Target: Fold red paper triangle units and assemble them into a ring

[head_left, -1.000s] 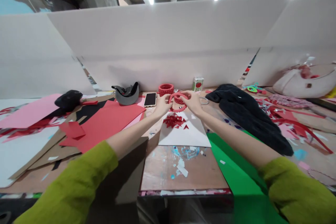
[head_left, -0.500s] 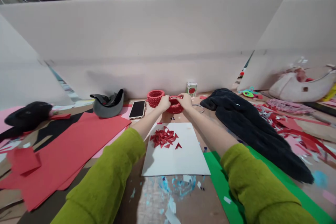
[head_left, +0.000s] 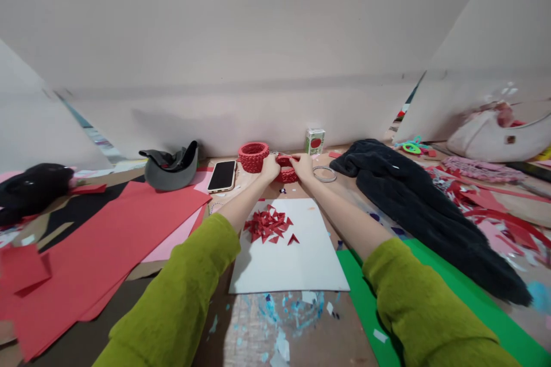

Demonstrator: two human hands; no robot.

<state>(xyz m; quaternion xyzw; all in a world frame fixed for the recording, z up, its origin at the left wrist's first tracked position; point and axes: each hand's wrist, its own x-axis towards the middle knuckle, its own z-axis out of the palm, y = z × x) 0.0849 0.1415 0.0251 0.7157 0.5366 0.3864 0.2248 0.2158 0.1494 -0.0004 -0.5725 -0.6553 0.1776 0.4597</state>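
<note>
Both my hands are at the far side of the table, on a red textured ring (head_left: 287, 175). My left hand (head_left: 270, 168) grips its left side and my right hand (head_left: 302, 168) its right side, fingers bent against the rim. Just left of my left hand stands a taller red woven-looking ring (head_left: 253, 158). Nearer to me lies a white board (head_left: 288, 269) with a pile of small folded red paper pieces (head_left: 267, 225) and one separate piece (head_left: 293, 239) beside it.
A phone (head_left: 222, 176) and a grey cap (head_left: 172, 167) lie left, with red sheets (head_left: 112, 235). Behind my right hand are a small box (head_left: 315, 141) and a thin ring (head_left: 324, 174). Dark cloth (head_left: 413, 212) and a green sheet (head_left: 465, 292) lie right; a white partition (head_left: 241, 40) rises behind.
The view has tilted down slightly, so the partition and far objects sit higher. Both hands remain on the red ring, which sits slightly lower and flatter between them.
</note>
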